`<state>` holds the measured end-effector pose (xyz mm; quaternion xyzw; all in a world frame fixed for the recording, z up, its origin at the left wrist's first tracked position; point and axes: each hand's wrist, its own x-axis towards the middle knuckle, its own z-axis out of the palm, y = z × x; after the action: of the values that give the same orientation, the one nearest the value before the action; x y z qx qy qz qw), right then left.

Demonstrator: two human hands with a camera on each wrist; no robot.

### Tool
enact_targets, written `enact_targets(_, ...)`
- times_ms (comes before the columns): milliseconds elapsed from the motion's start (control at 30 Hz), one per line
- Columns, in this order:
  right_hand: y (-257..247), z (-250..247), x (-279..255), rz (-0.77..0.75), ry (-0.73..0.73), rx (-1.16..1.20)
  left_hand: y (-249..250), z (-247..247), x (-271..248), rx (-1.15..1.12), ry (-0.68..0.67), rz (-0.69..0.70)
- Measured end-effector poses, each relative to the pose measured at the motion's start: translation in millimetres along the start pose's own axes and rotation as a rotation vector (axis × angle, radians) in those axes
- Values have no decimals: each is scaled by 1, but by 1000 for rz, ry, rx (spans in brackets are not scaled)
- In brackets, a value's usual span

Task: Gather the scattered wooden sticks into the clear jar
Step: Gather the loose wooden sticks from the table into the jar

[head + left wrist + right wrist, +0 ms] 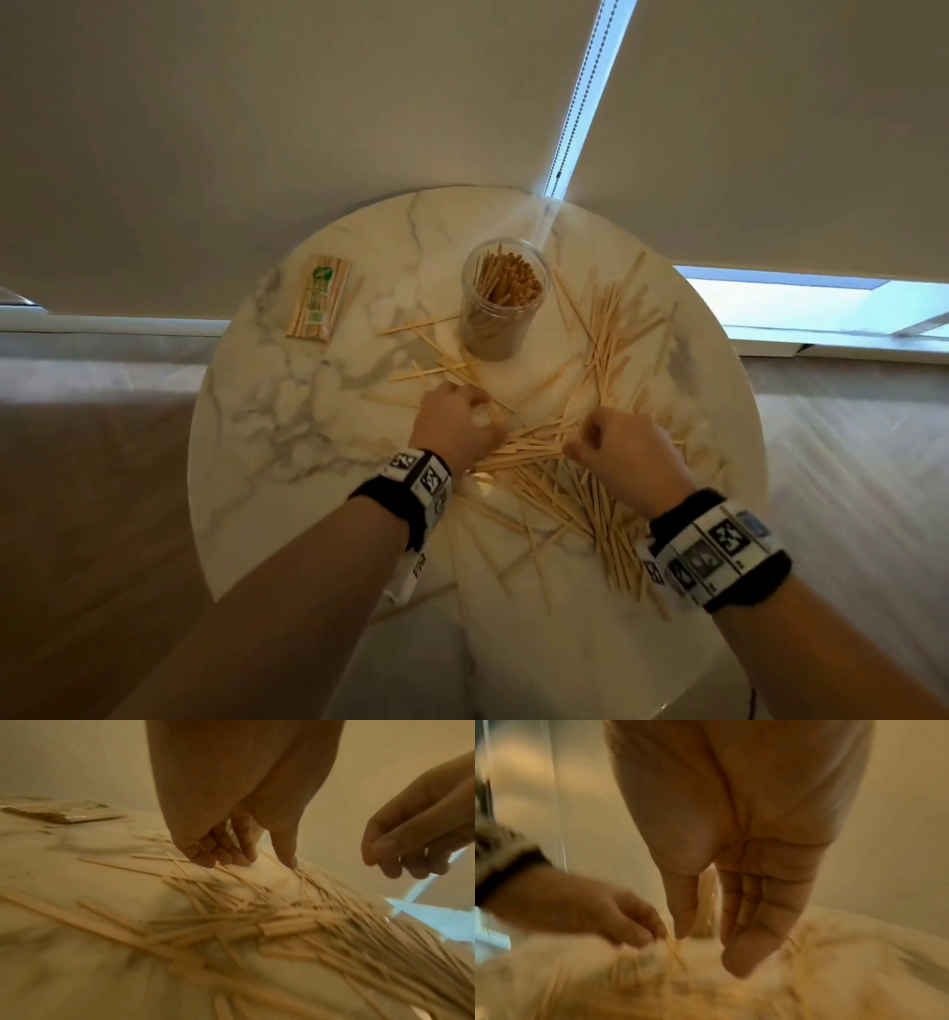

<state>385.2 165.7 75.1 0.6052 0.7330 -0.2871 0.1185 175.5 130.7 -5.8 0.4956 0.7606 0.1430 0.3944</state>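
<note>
Many thin wooden sticks lie scattered over the round marble table, mostly at the centre and right. The clear jar stands upright at the back centre, partly filled with sticks. My left hand is down on the pile in front of the jar, fingers curled, thumb pointing down. In the blurred right wrist view it seems to pinch a few sticks. My right hand hovers just right of it over the pile, fingers loosely bent and holding nothing.
A sealed plastic pack of sticks lies flat at the table's back left. Bare marble shows on the left side and at the near edge. A wall and a window blind rise directly behind the table.
</note>
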Motion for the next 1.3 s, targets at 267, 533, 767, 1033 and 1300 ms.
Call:
enact_targets(267, 55, 84, -9, 425, -101, -184, -1, 51, -17, 289, -51, 121)
enact_targets(533, 10, 89, -13, 259, 38, 110, 3, 60, -27, 363, 8, 99)
enact_targets(767, -6, 100, -1, 297, 81, 566, 6, 60, -35, -13, -6, -22)
enact_targets(1033, -21, 104, 12, 229, 102, 585, 13, 52, -31, -296, 52, -194)
enact_targets(1300, -30, 109, 15, 190, 112, 696, 18, 52, -24, -397, -29, -315)
